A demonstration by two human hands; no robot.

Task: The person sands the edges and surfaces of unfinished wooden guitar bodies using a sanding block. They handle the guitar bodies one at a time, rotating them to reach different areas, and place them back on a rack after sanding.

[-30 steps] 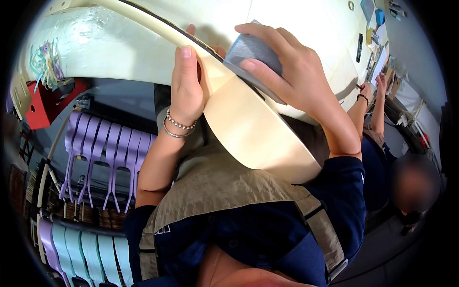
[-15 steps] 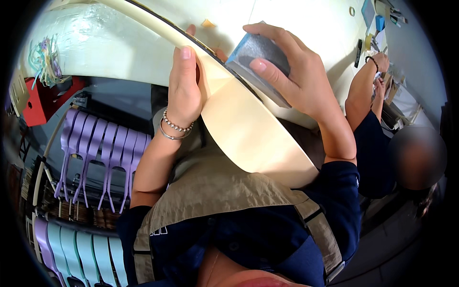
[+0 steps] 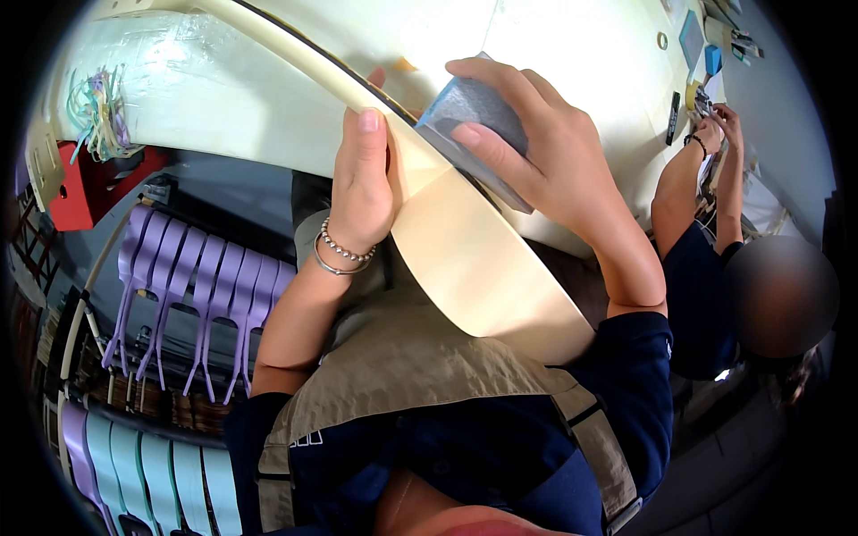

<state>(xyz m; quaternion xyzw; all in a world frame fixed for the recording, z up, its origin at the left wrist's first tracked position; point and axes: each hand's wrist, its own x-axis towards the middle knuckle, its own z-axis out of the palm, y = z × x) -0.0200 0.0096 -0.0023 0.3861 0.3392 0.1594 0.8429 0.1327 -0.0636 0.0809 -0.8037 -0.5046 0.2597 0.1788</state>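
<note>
A long cream strap [image 3: 487, 263] runs from the far left towards my chest, slim at its far part and broad and bent near me. Its far edge is dark. Gripping the middle of it is my left hand [image 3: 365, 188], closed, with the thumb on the near face and the other fingers mostly hidden behind. My right hand [image 3: 563, 156] is closed round a grey block [image 3: 483, 107] with a blue edge, which looks like a sanding block. The block is tilted and lies against or very near the strap's dark edge; exact contact cannot be made out.
Purple straps [image 3: 183, 259] and light-blue straps [image 3: 147, 460] hang on racks at left. The pale table [image 3: 232, 107] bears a bundle of thin strips [image 3: 96, 112]. A red holder [image 3: 80, 192] stands nearby. At right, another person's hands [image 3: 715, 129] work near a black marker [image 3: 673, 118].
My left hand and the strap have shifted slightly right and nearer to me. The right hand with the block has moved a little left. The other person's hands have also moved.
</note>
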